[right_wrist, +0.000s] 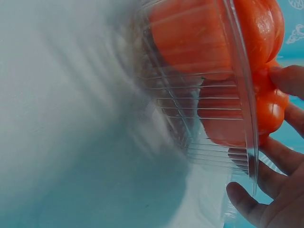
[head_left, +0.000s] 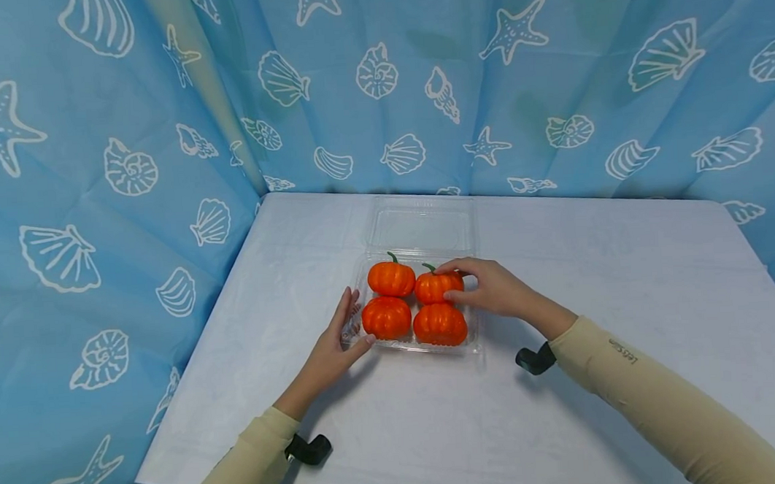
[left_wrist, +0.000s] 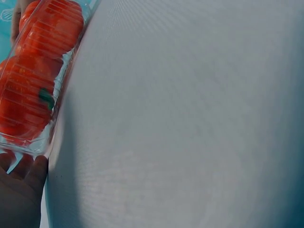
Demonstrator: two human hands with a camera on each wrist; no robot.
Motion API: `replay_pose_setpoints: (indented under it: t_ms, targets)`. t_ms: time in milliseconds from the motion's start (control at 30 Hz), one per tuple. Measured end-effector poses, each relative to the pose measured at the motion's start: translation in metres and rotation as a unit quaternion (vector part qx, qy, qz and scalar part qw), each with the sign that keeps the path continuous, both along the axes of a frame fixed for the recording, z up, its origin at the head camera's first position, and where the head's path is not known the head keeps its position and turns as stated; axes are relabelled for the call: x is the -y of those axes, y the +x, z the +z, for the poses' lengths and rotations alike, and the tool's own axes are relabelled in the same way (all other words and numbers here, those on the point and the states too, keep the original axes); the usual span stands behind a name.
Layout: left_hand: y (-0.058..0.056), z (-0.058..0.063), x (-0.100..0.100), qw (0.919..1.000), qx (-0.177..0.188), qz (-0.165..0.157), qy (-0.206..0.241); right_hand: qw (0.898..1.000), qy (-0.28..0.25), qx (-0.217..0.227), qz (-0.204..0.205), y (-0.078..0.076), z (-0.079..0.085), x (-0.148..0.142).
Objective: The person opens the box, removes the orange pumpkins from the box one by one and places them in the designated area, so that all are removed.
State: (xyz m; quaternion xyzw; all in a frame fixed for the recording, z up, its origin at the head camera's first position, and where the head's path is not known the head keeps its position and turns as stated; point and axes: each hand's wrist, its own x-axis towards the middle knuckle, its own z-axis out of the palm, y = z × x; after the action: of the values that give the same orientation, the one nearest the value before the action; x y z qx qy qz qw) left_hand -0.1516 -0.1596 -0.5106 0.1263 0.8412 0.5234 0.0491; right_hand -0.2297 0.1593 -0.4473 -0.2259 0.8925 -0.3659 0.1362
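Note:
Several small orange pumpkins, some with green stems showing, sit in two rows in a clear plastic clamshell box (head_left: 455, 346). At the back right, my right hand (head_left: 495, 287) pinches a pumpkin (head_left: 432, 288) between thumb and fingers, inside the box. Beside it is the back left pumpkin (head_left: 391, 279). In front are the left pumpkin (head_left: 386, 317) and the right pumpkin (head_left: 440, 325). My left hand (head_left: 330, 354) rests against the box's left side, fingers straight and thumb at the front left rim. The left wrist view has its fingertips (left_wrist: 35, 173) touching the box's end wall.
The box's clear lid (head_left: 419, 227) lies folded back toward the far table edge. A white cloth covers the table (head_left: 593, 275). Blue shell-patterned curtains (head_left: 355, 119) hang behind and at the left. Each wrist carries a black camera mount (head_left: 535, 360).

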Motion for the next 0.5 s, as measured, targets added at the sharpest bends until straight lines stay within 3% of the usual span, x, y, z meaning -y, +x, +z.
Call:
replay_pose_setpoints:
  t_ms: [33, 200, 267, 500]
  targets:
    - [0.0018, 0.0055, -0.0014, 1.0, 0.003, 0.001, 0.001, 1.0, 0.0, 0.001, -0.002, -0.0001, 0.0, 0.0003]
    - [0.0018, 0.0057, -0.0013, 1.0, 0.004, 0.0, 0.0, 1.0, 0.003, 0.002, -0.005, -0.0021, -0.0011, 0.0006]
    - [0.0, 0.0, 0.0007, 1.0, 0.001, -0.002, -0.005, 1.0, 0.006, 0.004, -0.004, -0.0033, -0.0013, 0.0008]
    - [-0.0003, -0.0011, 0.0012, 1.0, 0.001, -0.003, -0.005, 1.0, 0.006, 0.008, -0.006, -0.0059, -0.0026, 0.0006]
